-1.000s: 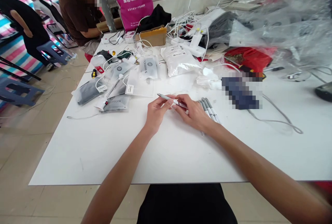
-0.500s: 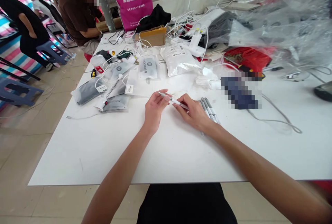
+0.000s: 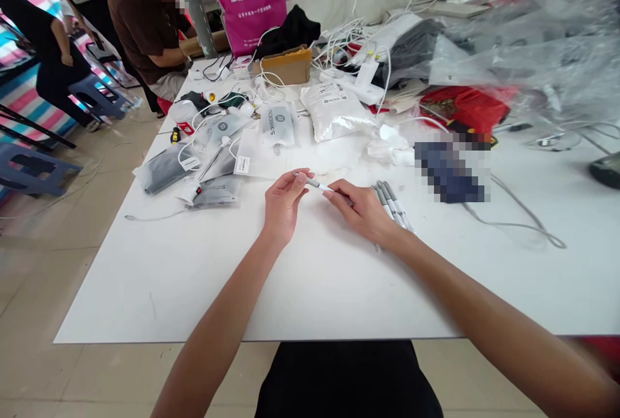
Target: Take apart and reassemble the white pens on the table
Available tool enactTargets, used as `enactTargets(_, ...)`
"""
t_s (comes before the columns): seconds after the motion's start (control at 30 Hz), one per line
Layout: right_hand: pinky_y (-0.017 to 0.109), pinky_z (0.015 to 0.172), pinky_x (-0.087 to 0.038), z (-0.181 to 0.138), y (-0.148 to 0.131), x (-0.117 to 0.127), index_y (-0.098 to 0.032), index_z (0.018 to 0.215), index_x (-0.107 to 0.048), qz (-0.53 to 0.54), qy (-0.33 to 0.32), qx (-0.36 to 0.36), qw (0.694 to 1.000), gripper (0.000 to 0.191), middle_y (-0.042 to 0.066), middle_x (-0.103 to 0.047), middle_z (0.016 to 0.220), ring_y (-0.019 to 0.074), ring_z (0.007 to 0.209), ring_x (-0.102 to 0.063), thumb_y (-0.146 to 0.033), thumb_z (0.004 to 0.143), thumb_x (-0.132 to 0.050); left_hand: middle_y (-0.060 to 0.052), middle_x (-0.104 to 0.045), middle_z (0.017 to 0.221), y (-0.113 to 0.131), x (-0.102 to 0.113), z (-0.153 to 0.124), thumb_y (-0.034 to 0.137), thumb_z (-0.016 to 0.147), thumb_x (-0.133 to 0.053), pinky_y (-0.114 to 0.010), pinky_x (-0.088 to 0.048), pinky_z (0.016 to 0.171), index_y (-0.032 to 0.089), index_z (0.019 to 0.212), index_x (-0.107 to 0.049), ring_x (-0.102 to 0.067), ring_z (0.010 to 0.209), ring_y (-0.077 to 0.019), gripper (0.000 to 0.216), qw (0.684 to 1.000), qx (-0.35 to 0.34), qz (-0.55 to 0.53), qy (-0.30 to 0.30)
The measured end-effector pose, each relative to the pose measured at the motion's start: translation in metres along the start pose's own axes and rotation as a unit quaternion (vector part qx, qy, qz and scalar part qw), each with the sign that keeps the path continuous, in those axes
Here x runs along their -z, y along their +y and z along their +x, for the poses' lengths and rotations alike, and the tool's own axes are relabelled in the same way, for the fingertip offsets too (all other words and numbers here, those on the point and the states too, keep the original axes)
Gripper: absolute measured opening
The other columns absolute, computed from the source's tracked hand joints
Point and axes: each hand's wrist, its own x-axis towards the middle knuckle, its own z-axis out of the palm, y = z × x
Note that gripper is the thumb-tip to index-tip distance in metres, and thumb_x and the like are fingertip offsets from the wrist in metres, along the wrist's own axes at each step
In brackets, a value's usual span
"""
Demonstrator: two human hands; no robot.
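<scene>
A white and grey pen point(image 3: 317, 184) is held between both hands above the white table point(image 3: 320, 289). My left hand point(image 3: 283, 205) pinches its left end, thumb on top near the tip. Closed around the other end is my right hand point(image 3: 357, 208), which covers much of that part. Several similar pens point(image 3: 391, 201) lie side by side on the table just beyond my right hand, partly hidden by it.
Packaged pouches point(image 3: 220, 190) and white cables lie at the left. A stuffed white bag point(image 3: 336, 111) and an open cardboard box point(image 3: 283, 68) stand farther back. A blurred dark-blue object point(image 3: 450, 169) with a grey cable is at the right. People point(image 3: 138, 24) are at the upper left.
My left hand has shifted slightly left, its thumb now on the pen's left end, and more of the grey barrel shows. My right hand is nearly still. Another person appears in the background.
</scene>
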Motion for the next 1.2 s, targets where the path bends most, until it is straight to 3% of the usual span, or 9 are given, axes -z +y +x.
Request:
enactTargets(0.17,0.028,0.057,-0.035,0.0,-0.001,0.0,-0.02,0.097,-0.07,0.082,-0.007,-0.038,0.996,0.052,-0.001,-0.056,0.072,0.0121,0.058,-0.043,-0.065,0.107,-0.044,-0.006,-0.076,0.132,0.004,0.0,0.0,0.048,0.09,-0.081,-0.043,-0.042,0.116,0.028,0.119,-0.077,-0.056,0.144,-0.0288,0.035,0.995,0.014,-0.042,-0.084)
enactTargets(0.3,0.028,0.059,-0.034,0.0,-0.003,0.0,-0.022,0.105,-0.069,0.027,0.032,-0.005,0.999,0.042,-0.003,-0.052,0.07,0.0119,0.06,-0.04,-0.061,0.104,-0.055,-0.005,-0.077,0.122,0.0,0.002,0.001,0.047,0.087,-0.084,-0.036,-0.047,0.104,0.025,0.097,-0.076,-0.064,0.132,-0.0261,0.026,0.999,0.013,-0.026,-0.023)
enactTargets(0.47,0.029,0.055,-0.03,0.0,-0.008,0.002,-0.02,0.093,-0.073,0.135,-0.039,-0.063,0.988,0.051,-0.003,-0.044,0.066,0.011,0.058,-0.035,-0.066,0.103,-0.053,-0.004,-0.075,0.116,-0.003,0.005,0.002,0.043,0.089,-0.083,-0.032,-0.049,0.095,0.025,0.091,-0.075,-0.067,0.119,-0.0214,0.02,0.999,0.002,-0.027,-0.023)
enactTargets(0.63,0.028,0.052,-0.025,0.004,-0.01,0.004,-0.02,0.101,-0.07,0.363,-0.097,-0.115,0.92,0.043,-0.007,-0.033,0.063,0.0093,0.054,-0.027,-0.063,0.096,-0.067,-0.004,-0.077,0.117,0.0,0.005,0.002,0.045,0.089,-0.082,-0.034,-0.048,0.099,0.026,0.094,-0.075,-0.067,0.122,-0.0227,0.021,0.999,-0.004,-0.022,-0.026)
enactTargets(0.77,0.028,0.053,-0.034,0.01,-0.008,0.01,-0.024,0.103,-0.068,0.44,0.012,-0.114,0.891,0.036,-0.005,-0.045,0.066,0.0111,0.057,-0.036,-0.054,0.088,-0.082,-0.004,-0.076,0.127,-0.002,0.004,0.002,0.047,0.087,-0.084,-0.033,-0.047,0.098,0.027,0.104,-0.08,-0.066,0.126,-0.0241,0.026,1.0,0.004,-0.015,-0.01)
enactTargets(0.9,0.027,0.062,-0.049,0.018,-0.006,0.017,-0.026,0.088,-0.068,0.488,0.142,-0.11,0.854,0.032,-0.003,-0.049,0.074,0.0125,0.068,-0.05,-0.053,0.086,-0.084,-0.006,-0.08,0.114,-0.006,0.001,-0.002,0.044,0.082,-0.089,-0.033,-0.047,0.097,0.024,0.101,-0.084,-0.069,0.116,-0.0237,0.028,0.997,-0.013,0.041,-0.068)
enactTargets(1.03,0.029,0.081,-0.058,0.023,-0.003,0.022,-0.026,0.085,-0.06,0.59,0.129,-0.129,0.786,0.033,-0.003,-0.059,0.085,0.0129,0.082,-0.061,-0.046,0.086,-0.086,-0.01,-0.078,0.115,-0.006,-0.002,-0.006,0.056,0.091,-0.077,-0.034,-0.049,0.096,0.022,0.104,-0.083,-0.068,0.117,-0.0249,0.037,0.996,-0.012,0.025,-0.089)
enactTargets(1.13,0.026,0.064,-0.054,0.023,0.002,0.027,-0.025,0.081,-0.053,0.649,0.093,-0.144,0.742,0.036,-0.007,-0.042,0.066,0.0107,0.059,-0.046,-0.044,0.091,-0.081,-0.01,-0.076,0.107,-0.004,0.0,-0.004,0.056,0.094,-0.073,-0.031,-0.051,0.091,0.021,0.099,-0.082,-0.069,0.109,-0.0227,0.037,0.999,0.002,-0.024,-0.048)
enactTargets(1.2,0.025,0.048,-0.041,0.021,0.005,0.032,-0.024,0.073,-0.042,0.668,0.075,-0.16,0.723,0.048,-0.008,-0.03,0.06,0.0104,0.049,-0.031,-0.053,0.096,-0.072,-0.009,-0.074,0.102,-0.003,0.003,-0.001,0.053,0.095,-0.072,-0.03,-0.051,0.087,0.02,0.094,-0.081,-0.069,0.103,-0.0201,0.035,0.997,0.021,-0.063,-0.025)
